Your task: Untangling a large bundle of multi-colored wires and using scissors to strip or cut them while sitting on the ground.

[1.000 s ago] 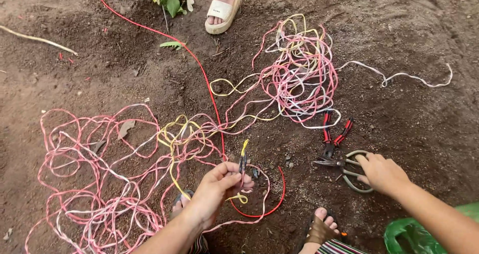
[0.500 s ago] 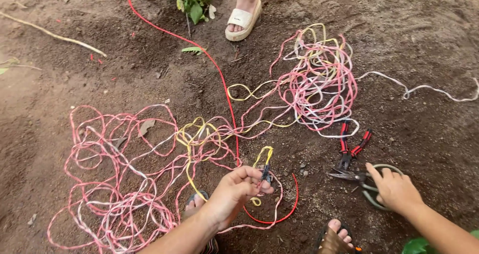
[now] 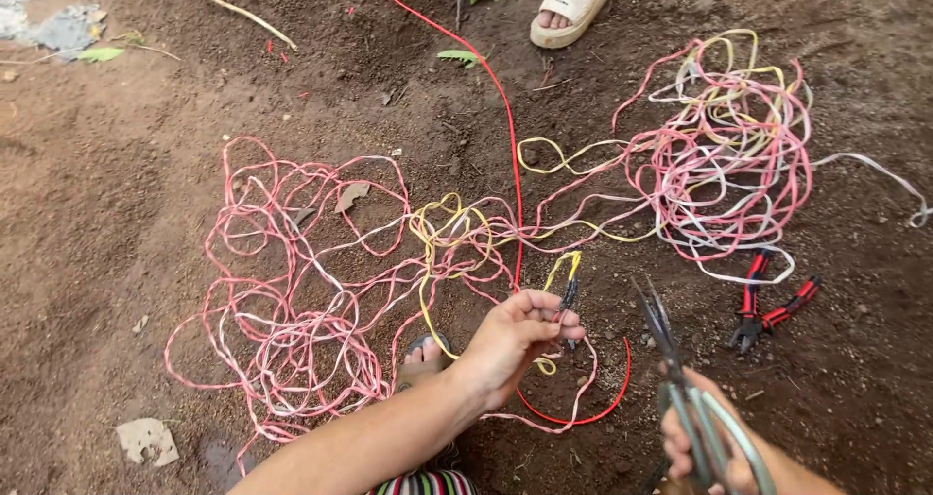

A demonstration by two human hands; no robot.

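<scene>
- The yellow wire is pinched in my left hand — its free loop stands up from my fingertips, with the long axis pointing away from me, a little to the right.
- My left grip is clenched on this wire, above the soil ground.
- My right hand is closed around the handles of the scissors. Their blades point up and to the left, so the wire lies just left of the tips — near, not touching.
- The right hand is the free one to reach it.
- Around: a pink wire tangle at left, red pliers at right, another person's sandalled foot far ahead.
</scene>
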